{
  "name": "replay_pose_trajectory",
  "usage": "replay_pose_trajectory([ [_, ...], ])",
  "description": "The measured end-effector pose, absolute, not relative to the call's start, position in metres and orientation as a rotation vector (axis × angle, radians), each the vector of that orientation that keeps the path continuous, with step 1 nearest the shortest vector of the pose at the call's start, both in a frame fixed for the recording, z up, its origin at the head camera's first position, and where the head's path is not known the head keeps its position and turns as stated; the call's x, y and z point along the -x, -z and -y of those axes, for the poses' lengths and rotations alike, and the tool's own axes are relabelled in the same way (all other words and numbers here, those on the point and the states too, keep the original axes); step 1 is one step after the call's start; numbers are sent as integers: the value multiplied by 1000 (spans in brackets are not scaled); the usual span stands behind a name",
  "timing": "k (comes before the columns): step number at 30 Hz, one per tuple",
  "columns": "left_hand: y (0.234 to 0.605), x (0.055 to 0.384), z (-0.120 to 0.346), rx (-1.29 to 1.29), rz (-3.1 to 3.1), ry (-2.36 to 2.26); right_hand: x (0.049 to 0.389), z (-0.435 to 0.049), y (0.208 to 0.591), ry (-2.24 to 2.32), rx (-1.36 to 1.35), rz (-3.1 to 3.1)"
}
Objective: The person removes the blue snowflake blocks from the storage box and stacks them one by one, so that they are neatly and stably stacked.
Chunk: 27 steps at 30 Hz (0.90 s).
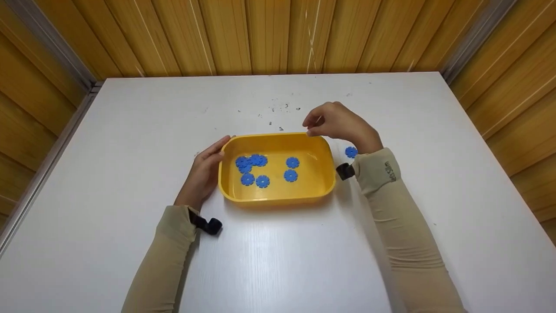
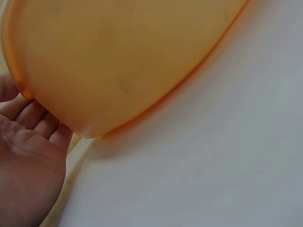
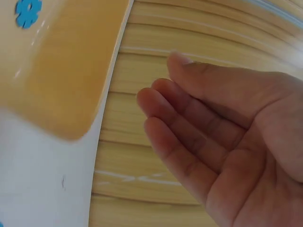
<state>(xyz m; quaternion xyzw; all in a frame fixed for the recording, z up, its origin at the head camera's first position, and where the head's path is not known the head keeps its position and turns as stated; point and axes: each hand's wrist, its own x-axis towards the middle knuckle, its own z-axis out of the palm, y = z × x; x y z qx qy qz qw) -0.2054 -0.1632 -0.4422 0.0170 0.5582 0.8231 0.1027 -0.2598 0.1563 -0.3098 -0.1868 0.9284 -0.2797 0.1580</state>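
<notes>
A yellow plastic bin sits on the white table, with several blue notched discs lying flat inside. At its left end some of them overlap in a cluster. My left hand grips the bin's left end; in the left wrist view its thumb is at the rim and the other fingers lie against the outer wall. Over the bin's far right corner hovers my right hand. Its fingers are loosely bent with nothing between them in the right wrist view.
One more blue disc lies on the table right of the bin, partly behind the right wrist. Small dark marks dot the tabletop beyond the bin. Yellow wood-look panels stand behind the table.
</notes>
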Motion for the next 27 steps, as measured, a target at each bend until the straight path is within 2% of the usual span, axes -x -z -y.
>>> replay_pose_trajectory([
  [12,441,206,162,-46,-1638,-2433,262,-115,317,644,611,-2548],
  [27,442,207,159,-38,-1620,-2452,262,-101,338,448,580,-2491],
])
